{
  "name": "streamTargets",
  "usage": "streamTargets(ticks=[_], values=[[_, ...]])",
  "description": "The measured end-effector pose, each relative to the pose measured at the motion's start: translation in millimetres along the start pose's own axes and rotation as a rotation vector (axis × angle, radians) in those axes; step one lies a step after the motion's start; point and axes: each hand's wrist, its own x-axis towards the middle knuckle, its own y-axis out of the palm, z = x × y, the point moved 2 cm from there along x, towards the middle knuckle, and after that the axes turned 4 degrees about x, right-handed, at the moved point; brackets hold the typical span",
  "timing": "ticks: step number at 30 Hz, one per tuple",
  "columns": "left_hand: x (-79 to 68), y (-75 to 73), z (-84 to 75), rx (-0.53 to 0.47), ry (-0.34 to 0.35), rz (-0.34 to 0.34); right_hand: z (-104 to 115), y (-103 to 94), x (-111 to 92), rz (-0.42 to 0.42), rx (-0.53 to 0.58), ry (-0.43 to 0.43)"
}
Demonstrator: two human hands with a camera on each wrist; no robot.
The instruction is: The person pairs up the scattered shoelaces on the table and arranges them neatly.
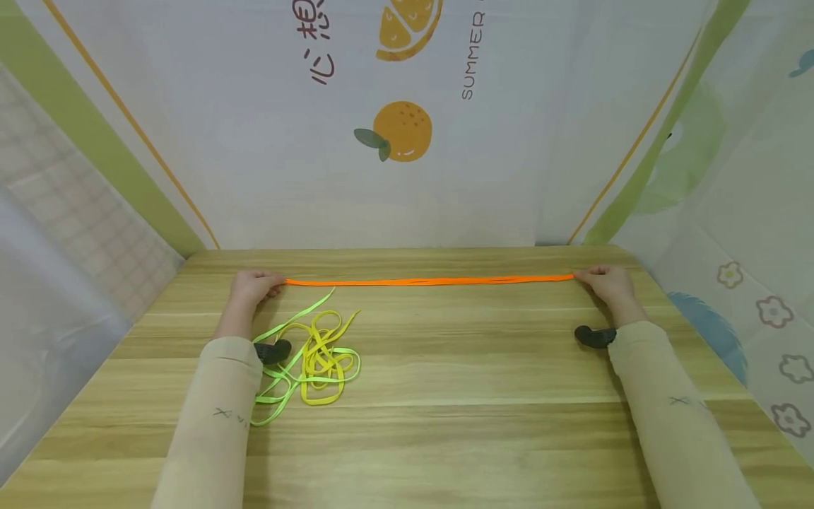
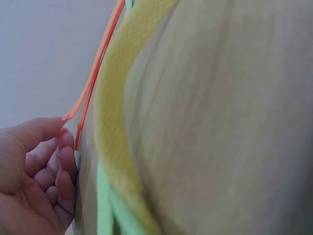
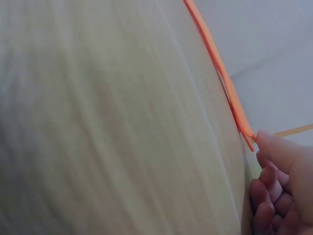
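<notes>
The left hand (image 1: 251, 286) and right hand (image 1: 610, 283) each pinch an end of the orange lace (image 1: 432, 281), straight between their fingers (whether it touches the desk (image 1: 470, 367), I cannot tell); yellow lace (image 1: 311, 353) and green lace (image 1: 327, 380) lie tangled nearer the body than the left fingers.

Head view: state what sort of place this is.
Probably a screened-off workspace: a flat, light-brown wood-grain table, a white fruit-printed sheet behind it and a white flower-printed sheet at its right.

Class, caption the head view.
Left hand and right hand hold orange lace straight, near tangled yellow lace and green lace.
</notes>
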Motion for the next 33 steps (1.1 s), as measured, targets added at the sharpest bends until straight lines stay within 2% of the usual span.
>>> streamTargets(ticks=[8, 18, 22, 26, 33], values=[[0.4, 0.6, -1.6, -0.020, -0.009, -0.005, 1.9, 1.5, 0.0, 0.013, -0.012, -0.002], [-0.7, -0.7, -3.2, -0.017, 0.012, 0.032, 5.5, 2.9, -2.6, 0.006, 0.002, 0.004], [-1.1, -3.8, -2.4, 0.008, 0.036, 0.091, 4.4, 3.6, -2.2, 0.000, 0.013, -0.007], [-1.4, -8.9, -0.4, 0.022, 0.064, 0.182, 1.4, 3.4, -1.3, -0.006, 0.039, -0.017], [-9.4, -17.2, -1.2, -0.051, 0.120, 0.336, -1.2, 0.7, -1.7, 0.014, 0.102, -0.013]])
